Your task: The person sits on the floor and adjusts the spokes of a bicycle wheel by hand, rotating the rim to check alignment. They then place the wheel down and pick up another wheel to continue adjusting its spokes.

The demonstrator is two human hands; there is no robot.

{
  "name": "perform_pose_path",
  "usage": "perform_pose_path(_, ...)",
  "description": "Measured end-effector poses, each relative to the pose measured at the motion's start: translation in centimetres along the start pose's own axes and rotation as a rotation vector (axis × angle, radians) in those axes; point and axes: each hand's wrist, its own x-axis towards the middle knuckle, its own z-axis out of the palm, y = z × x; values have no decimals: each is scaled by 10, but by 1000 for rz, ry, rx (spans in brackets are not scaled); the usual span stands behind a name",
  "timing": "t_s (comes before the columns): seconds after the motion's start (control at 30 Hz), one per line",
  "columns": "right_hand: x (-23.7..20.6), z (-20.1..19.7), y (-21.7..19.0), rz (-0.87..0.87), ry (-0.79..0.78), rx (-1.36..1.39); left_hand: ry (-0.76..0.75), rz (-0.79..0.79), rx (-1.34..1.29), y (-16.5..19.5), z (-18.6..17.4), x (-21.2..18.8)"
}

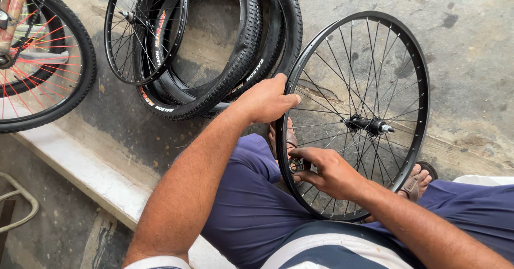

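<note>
head cam looks down on a seated person w/ a bare black bike rim point(357, 116) stood upright between the knees, spokes and hub point(368, 124) facing up-right. left hand point(266, 99) sits on the rim's upper-left edge, fingers curled over it, grasping the rim. right hand point(327, 171) is down low on the rim's near side, fingers pinched tight around a small round metal tool point(296, 165) set against the spokes close to the rim; can't tell exactly what kind of tool it is. rim's bottom rests by the person's sandalled feet point(416, 179), one foot showing thru the spokes, another behind the left edge. person wears blue trousers point(251, 204).

on the concrete floor point(471, 60) behind, well apart from the hands: a stack of black knobby tyres point(241, 54) leaning together, w/ a second smaller spoked rim point(145, 30) propped in front of them. far left, part of a bicycle wheel w/ red spokes point(37, 60) and tyre on. a pale concrete step point(80, 167) runs diagonally under the left arm.
</note>
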Motion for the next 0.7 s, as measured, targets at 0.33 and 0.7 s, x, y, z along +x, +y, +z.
perform_pose_path(0.33, -1, -9, 14, 86, -61, 153, -38, -19, -15, 5, -4, -2)
perform_pose_path(0.7, -1, 9, 0, 15, 45, -181, -20, 15, -33, 6, -4, -3)
